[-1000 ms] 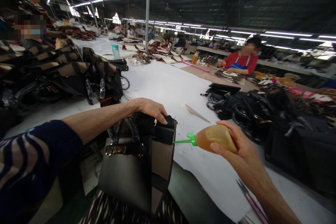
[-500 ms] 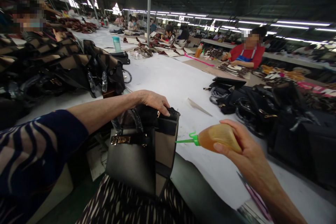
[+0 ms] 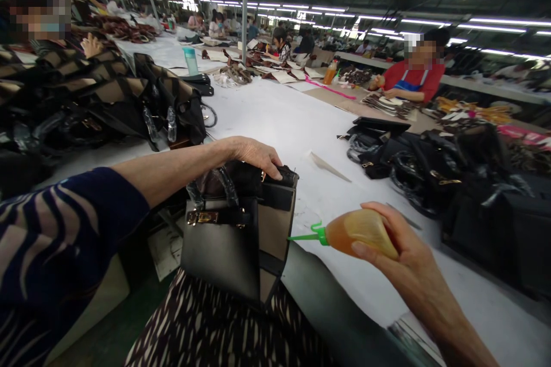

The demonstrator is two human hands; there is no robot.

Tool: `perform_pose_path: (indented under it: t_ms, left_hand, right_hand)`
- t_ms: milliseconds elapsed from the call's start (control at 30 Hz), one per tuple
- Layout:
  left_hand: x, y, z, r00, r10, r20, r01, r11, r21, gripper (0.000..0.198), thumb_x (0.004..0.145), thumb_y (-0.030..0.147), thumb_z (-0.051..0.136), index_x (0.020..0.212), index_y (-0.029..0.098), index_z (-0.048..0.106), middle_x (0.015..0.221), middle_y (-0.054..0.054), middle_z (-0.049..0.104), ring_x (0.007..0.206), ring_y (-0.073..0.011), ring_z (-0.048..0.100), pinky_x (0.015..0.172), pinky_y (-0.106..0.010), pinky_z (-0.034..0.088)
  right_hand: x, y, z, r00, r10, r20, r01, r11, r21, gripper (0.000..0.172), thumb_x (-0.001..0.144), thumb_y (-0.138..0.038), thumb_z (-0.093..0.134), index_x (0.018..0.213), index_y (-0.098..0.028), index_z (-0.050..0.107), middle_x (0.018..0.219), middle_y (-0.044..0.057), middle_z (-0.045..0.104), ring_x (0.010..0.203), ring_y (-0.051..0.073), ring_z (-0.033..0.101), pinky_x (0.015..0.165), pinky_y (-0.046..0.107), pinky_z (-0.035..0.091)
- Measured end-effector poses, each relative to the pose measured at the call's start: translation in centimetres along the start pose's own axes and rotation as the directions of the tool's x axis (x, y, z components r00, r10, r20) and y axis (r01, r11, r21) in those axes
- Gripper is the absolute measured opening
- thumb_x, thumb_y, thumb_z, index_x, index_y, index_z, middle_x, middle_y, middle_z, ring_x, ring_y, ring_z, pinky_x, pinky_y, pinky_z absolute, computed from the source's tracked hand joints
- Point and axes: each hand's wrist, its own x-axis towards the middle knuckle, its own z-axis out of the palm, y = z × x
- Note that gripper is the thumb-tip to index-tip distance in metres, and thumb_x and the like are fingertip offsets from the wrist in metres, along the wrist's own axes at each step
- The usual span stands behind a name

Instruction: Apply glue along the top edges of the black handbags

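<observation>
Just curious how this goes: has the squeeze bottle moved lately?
Yes. Against the paper strip on the table, the squeeze bottle has dropped toward the person; its nozzle sits lower on the handbag.

Your long white table (image 3: 275,126) carries a heap of black bags (image 3: 413,166) on the right, stacked brown-and-black bags (image 3: 107,97) on the left. Between them lies a pale strip (image 3: 329,167); a teal cup (image 3: 190,61) stands farther back

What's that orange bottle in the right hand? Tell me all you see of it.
The squeeze bottle is rounded, soft-looking plastic, amber with its filling, with a green cap and a long thin green nozzle. It lies sideways in the right hand, gripped round its body, over the white table. The nozzle points left, its tip at the beige side of the handbag.
</observation>
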Motion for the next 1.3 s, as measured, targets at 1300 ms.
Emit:
perform_pose_path:
  t_ms: [1300]
  left_hand:
    - [0.6,-0.4,-0.4,0.998,0.043,-0.036,-0.042,0.998,0.041,0.039,0.072,0.044,0.056,0.093,0.013,0.067,0.089,-0.005,0.07,0.075,-0.0163,0.056,0.07,-0.024,0.042]
  right_hand:
    - [0.3,-0.6,0.3,0.973,-0.093,-0.212,0.081,0.995,-0.063,0.059,0.066,-0.052,0.066,0.116,-0.028,0.049,0.109,0.002,0.058,0.093,0.024,0.057,0.078,0.033,0.048]
